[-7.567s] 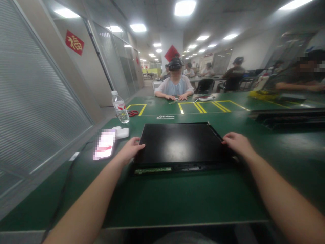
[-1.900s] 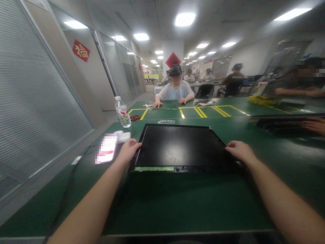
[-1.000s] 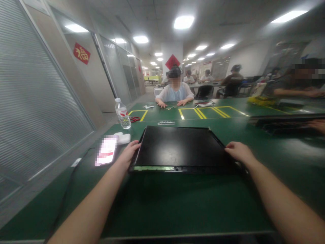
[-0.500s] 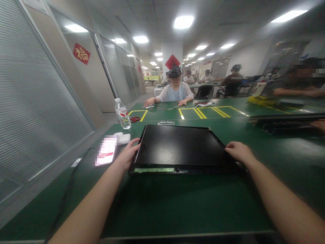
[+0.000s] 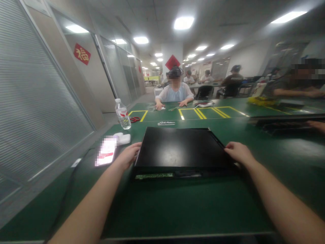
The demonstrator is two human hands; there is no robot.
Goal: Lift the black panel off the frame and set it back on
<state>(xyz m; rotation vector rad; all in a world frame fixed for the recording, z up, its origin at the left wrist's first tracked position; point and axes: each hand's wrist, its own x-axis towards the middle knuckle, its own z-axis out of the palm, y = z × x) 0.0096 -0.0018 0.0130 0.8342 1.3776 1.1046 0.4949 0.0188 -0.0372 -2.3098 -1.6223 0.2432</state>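
A flat black display panel [image 5: 177, 147] lies in front of me, with light reflected on its dark surface. My left hand [image 5: 130, 156] grips its left edge, the fingertips partly hidden behind the side. At the right edge my right hand [image 5: 238, 153] pinches the panel between thumb and fingers. Beneath the panel sits a black frame [image 5: 220, 171], showing along the near side and at the far right corner. A green circuit board strip [image 5: 154, 176] is visible on the frame's near side. The panel's near edge stands a little above the frame.
Left on the green table [image 5: 177, 210] are a lit phone [image 5: 106, 150], a white case [image 5: 124, 139], a water bottle [image 5: 123, 114] and red-handled scissors [image 5: 134, 119]. A cable runs along the left. A person [image 5: 175, 89] sits opposite; dark parts [image 5: 281, 125] lie right.
The panel's near edge has risen, opening a gap above the frame. My left fingers have closed in along the left edge. Across the table, the other person's hand has moved inward.
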